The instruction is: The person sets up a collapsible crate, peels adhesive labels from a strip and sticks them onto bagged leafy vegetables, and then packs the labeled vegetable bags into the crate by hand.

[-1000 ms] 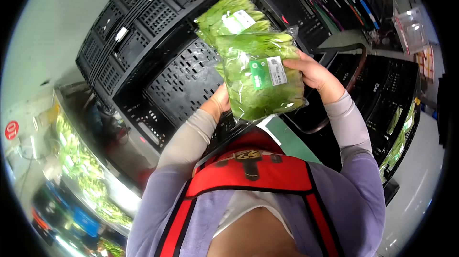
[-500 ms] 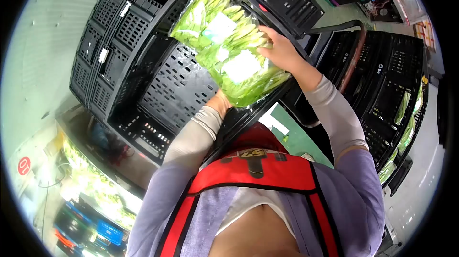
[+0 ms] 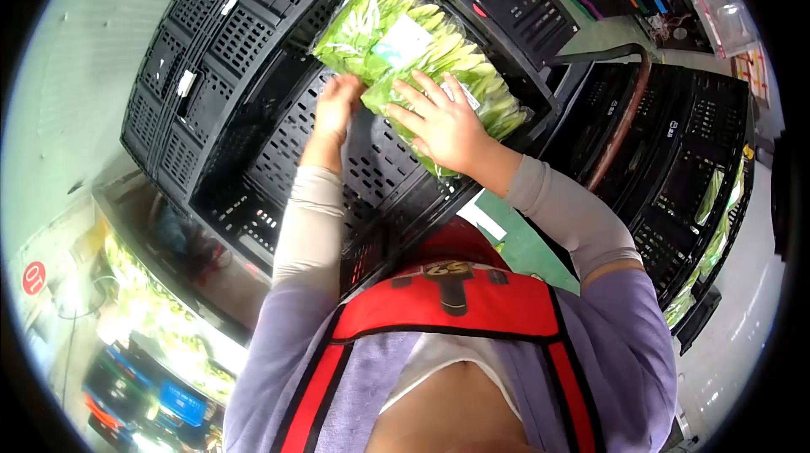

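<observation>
Two clear plastic bags of leafy greens lie side by side in a black crate (image 3: 291, 153), against its far right end. The farther bag of leafy greens (image 3: 359, 40) has a white and green label facing up. My right hand (image 3: 447, 126) rests on the nearer bag of leafy greens (image 3: 485, 86) with its fingers spread, covering much of that bag's label. At the bags' left edge, my left hand (image 3: 340, 103) has its fingers curled against the plastic where the bags meet. Its fingertips are partly hidden.
Folded black crates (image 3: 211, 56) stand at the left beside the wall. More black crates (image 3: 675, 141) are at the right, some with bagged greens (image 3: 721, 221). A curved handle bar (image 3: 624, 124) rises there. Lower left are brightly lit greens (image 3: 160, 310) and a blue crate (image 3: 181, 402).
The bags have gone down into the crate's right end. My right hand has moved from the bag's right edge onto its top, and my left hand has shifted up and left.
</observation>
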Demonstrator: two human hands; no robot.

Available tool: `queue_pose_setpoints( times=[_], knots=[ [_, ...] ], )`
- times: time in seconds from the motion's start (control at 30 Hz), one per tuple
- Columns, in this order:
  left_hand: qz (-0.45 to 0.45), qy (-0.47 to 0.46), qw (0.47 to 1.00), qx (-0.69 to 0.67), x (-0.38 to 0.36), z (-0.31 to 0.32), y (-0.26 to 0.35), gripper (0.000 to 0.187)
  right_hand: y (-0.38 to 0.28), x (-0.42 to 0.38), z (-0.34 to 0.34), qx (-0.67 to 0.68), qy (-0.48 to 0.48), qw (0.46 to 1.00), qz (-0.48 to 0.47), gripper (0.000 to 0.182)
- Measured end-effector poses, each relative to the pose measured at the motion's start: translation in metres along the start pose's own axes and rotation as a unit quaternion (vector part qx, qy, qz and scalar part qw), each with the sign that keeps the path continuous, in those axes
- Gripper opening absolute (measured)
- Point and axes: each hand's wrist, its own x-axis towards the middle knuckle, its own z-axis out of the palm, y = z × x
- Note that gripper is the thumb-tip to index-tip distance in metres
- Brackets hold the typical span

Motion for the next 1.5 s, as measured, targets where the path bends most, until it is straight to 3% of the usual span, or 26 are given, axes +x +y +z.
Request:
queue_pose_setpoints(
  times=[0.03,0.07,0.1,0.17,0.23,0.27,0.3,0.4,0.43,0.5,0.57,0.6,0.63,0.67,0.77,0.8,0.9,0.97,1.17,1.23,1.33,1.37,1.43,1.5],
  knots=[
    [-0.004,0.012,0.998,-0.068,0.005,0.005,0.018,0.038,0.001,-0.001,0.0,0.0,0.0,1.0,-0.001,0.064],
    [-0.015,0.024,0.999,-0.042,0.008,0.01,0.035,0.05,0.002,-0.002,0.0,-0.005,0.008,1.0,-0.01,0.057],
    [-0.014,0.025,0.999,-0.042,0.023,0.011,0.038,0.05,0.003,-0.003,0.0,-0.009,0.015,1.0,-0.02,0.051],
    [0.109,0.06,0.991,0.058,0.051,0.014,0.043,0.051,0.005,-0.005,0.004,-0.013,0.025,0.999,-0.029,0.047],
    [0.042,0.142,0.986,0.07,0.042,0.02,0.086,0.048,0.014,-0.006,0.004,-0.016,0.036,0.999,-0.038,0.044],
    [0.054,0.112,0.991,0.056,0.072,0.002,0.071,0.049,0.023,-0.008,0.004,-0.029,0.017,0.999,-0.019,0.047],
    [0.024,0.125,0.985,0.117,0.069,0.001,0.076,0.049,0.027,-0.01,0.001,-0.04,-0.002,0.999,-0.001,0.05],
    [0.052,0.198,0.976,0.071,0.062,0.004,0.061,0.048,0.029,-0.012,-0.009,0.044,-0.042,0.997,0.042,0.051],
    [0.02,0.139,0.99,0.022,0.071,-0.005,0.047,0.047,0.03,-0.012,-0.01,0.064,-0.062,0.995,0.049,0.052],
    [-0.048,0.113,0.992,-0.004,0.05,-0.002,0.052,0.048,0.027,-0.008,-0.009,0.052,-0.076,0.995,0.044,0.051],
    [-0.068,0.042,0.996,-0.031,0.041,-0.01,0.034,0.049,0.019,0.0,-0.009,0.064,0.003,0.992,0.112,0.053],
    [-0.066,0.03,0.997,-0.009,0.022,-0.004,0.036,0.05,0.022,0.004,-0.002,0.042,0.068,0.991,0.109,0.056],
    [-0.08,0.019,0.996,0.026,0.002,0.0,0.038,0.051,0.027,0.007,0.004,0.046,0.069,0.992,0.099,0.056],
    [-0.041,0.013,0.999,0.006,-0.013,0.003,0.03,0.053,0.031,0.012,0.01,0.002,0.076,0.99,0.122,0.056],
    [0.016,-0.076,0.98,0.181,-0.027,-0.015,-0.025,0.055,0.041,0.016,0.03,-0.045,0.071,0.988,0.128,0.059],
    [0.01,-0.071,0.967,0.246,-0.063,-0.012,0.005,0.051,0.042,0.018,0.03,-0.061,0.051,0.987,0.138,0.059],
    [-0.034,-0.116,0.977,0.178,-0.115,-0.032,0.023,0.046,0.042,0.019,0.034,-0.085,0.051,0.987,0.131,0.058],
    [-0.002,-0.109,0.986,0.124,-0.135,-0.058,0.024,0.041,0.043,0.02,0.035,-0.059,0.066,0.99,0.111,0.06],
    [0.14,0.034,0.989,-0.039,-0.22,-0.171,0.039,0.043,0.059,0.026,0.031,-0.086,0.021,0.989,0.117,0.059],
    [0.146,0.113,0.982,-0.041,-0.258,-0.224,0.032,0.041,0.039,0.038,0.024,-0.138,0.0,0.966,0.221,0.06],
    [0.177,0.248,0.95,-0.072,-0.315,-0.309,-0.006,0.035,0.011,0.062,0.036,-0.119,0.122,0.971,0.168,0.06],
    [0.177,0.298,0.933,-0.101,-0.334,-0.338,-0.025,0.034,-0.031,0.077,0.034,-0.013,0.136,0.976,0.171,0.052],
    [0.177,0.434,0.883,-0.018,-0.381,-0.387,-0.045,0.033,-0.093,0.1,0.07,0.221,0.156,0.957,0.104,0.042],
    [0.104,0.502,0.826,-0.236,-0.415,-0.423,-0.063,0.036,-0.235,0.114,0.061,0.389,0.004,0.913,0.122,0.037]
  ],
)
